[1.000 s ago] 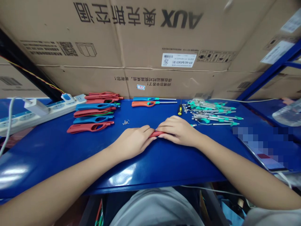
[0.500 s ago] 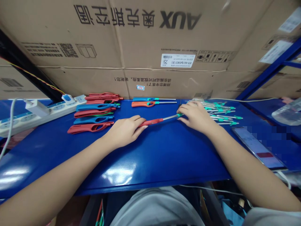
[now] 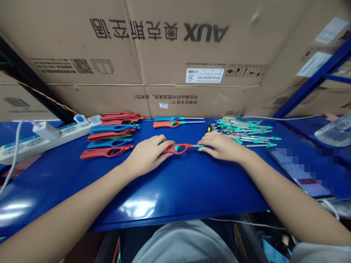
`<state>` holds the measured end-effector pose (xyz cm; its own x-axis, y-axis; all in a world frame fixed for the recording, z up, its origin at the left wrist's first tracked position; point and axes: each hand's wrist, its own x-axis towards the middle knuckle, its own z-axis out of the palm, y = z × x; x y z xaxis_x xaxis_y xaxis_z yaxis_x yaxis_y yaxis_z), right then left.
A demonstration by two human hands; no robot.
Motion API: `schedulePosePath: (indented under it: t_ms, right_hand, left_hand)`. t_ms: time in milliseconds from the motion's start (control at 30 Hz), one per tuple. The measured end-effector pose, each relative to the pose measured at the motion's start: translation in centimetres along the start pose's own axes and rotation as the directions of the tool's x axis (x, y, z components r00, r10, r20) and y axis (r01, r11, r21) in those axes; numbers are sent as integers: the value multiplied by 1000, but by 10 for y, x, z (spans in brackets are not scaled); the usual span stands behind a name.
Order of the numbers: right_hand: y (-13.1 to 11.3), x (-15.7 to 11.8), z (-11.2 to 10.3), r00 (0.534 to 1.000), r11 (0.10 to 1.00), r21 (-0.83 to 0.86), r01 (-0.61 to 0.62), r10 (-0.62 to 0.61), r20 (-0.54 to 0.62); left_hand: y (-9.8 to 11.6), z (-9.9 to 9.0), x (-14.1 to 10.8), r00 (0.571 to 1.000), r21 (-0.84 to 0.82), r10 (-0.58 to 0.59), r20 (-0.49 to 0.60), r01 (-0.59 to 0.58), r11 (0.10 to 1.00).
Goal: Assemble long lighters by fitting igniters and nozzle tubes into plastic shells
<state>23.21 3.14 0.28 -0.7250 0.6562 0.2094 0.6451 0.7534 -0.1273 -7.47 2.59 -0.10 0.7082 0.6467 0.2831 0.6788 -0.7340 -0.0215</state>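
Observation:
My left hand (image 3: 148, 155) is closed around the back of a red lighter handle (image 3: 183, 147), whose open loop faces right and shows a bit of green inside. A short length of metal tube (image 3: 195, 145) comes out of the handle's right end. The fingers of my right hand (image 3: 219, 145) pinch that tube's far end, where a green piece (image 3: 202, 146) shows; the fingers hide part of it. Just behind my right hand lies a pile of metal lighter tubes with green triggers (image 3: 255, 138). To the left of my left hand is a stack of red and blue lighter handles (image 3: 108, 151).
Two lighters with tubes fitted, one blue (image 3: 168, 119) and one orange (image 3: 166, 124), lie at the back. A small black-and-yellow item (image 3: 208, 128) sits by the tube pile. A white power strip (image 3: 67, 133) stands left, a phone (image 3: 301, 173) right, and a cardboard box (image 3: 153, 58) behind.
My right hand has come left and nearer, toward my left hand. Less tube shows between the hands. The red handle has turned, so its loop and the green inside are visible.

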Motion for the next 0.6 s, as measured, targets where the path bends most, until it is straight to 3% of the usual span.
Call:
schedulePosePath:
  t_ms: [167, 300, 467, 600]
  right_hand:
    - [-19, 5, 5, 998, 976, 219, 18, -32, 58]
    - [-24, 7, 8, 996, 958, 287, -14, -11, 87]
    - [-18, 6, 6, 999, 988, 156, -10, 16, -38]
    - [-17, 6, 3, 989, 999, -36, 37, -41, -143]
  left_hand:
    - [7, 4, -2, 995, 20, 102, -21, -102, 995]
    - [9, 5, -2, 996, -1, 85, 21, -85, 996]
    - [10, 2, -2, 997, -108, -37, 61, 43, 993]
    - [12, 0, -2, 995, -274, -52, 82, 72, 959]
